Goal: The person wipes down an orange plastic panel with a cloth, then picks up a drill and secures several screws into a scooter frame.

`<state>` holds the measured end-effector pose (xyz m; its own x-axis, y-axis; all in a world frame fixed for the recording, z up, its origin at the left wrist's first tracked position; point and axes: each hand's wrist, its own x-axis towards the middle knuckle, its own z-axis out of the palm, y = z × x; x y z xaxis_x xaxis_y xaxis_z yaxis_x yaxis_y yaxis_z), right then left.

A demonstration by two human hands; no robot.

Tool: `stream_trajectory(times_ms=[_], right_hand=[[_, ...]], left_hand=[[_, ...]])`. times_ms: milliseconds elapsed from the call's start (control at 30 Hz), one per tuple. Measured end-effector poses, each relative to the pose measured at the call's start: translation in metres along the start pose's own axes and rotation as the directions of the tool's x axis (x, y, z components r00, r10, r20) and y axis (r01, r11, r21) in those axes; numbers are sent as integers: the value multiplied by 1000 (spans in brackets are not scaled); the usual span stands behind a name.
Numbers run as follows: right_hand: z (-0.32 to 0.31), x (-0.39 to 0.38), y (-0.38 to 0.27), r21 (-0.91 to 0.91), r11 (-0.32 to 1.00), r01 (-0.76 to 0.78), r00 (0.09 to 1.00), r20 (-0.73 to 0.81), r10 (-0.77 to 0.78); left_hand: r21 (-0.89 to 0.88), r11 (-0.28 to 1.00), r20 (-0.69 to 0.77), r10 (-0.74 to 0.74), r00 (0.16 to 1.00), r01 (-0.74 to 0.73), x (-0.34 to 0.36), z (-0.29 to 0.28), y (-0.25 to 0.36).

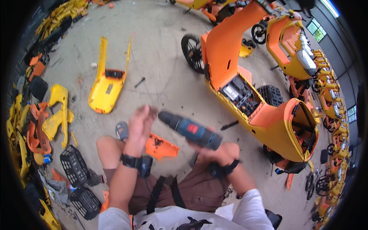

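Observation:
My right hand (205,149) grips a dark blue power drill (201,136) with a red patch, held level over my knees with its black chuck toward the upper left. My left hand (140,120) is raised just off the chuck, fingers bent together and blurred; what is between them, if anything, I cannot make out. Below the drill an orange plastic panel (165,147) with dark bits on it lies on the concrete floor (153,57) between my legs. A yellow and orange scooter (272,138) with an open compartment stands at the right.
A yellow molded cover (105,96) and a small tool (140,82) lie ahead. Piled yellow and orange panels (55,115) and black grid trays (74,165) line the left. Several more scooters (285,53) stand in rows at right, with black trays (270,96) beside the nearest one.

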<state>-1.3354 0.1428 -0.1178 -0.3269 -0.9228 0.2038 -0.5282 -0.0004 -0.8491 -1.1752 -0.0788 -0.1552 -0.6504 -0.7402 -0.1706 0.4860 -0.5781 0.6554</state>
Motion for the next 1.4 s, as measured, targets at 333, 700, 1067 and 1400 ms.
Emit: stream_trajectory(times_ms=[333, 700, 1067, 1400], right_hand=[[-119, -3, 107, -300, 913, -276, 954, -200, 223], [32, -164, 366, 25, 573, -819, 447, -598, 665], [53, -149, 429, -265, 572, -776, 612, -538, 580], [34, -151, 430, -538, 565, -626, 780, -437, 448]], left_hand=[[-31, 960, -213, -278, 937, 277, 100, -41, -88], [857, 420, -36, -527, 849, 297, 230, 1, -284], [962, 43, -152, -736, 659, 269, 299, 15, -252], [621, -684, -264, 277, 924, 383, 395, 53, 279]])
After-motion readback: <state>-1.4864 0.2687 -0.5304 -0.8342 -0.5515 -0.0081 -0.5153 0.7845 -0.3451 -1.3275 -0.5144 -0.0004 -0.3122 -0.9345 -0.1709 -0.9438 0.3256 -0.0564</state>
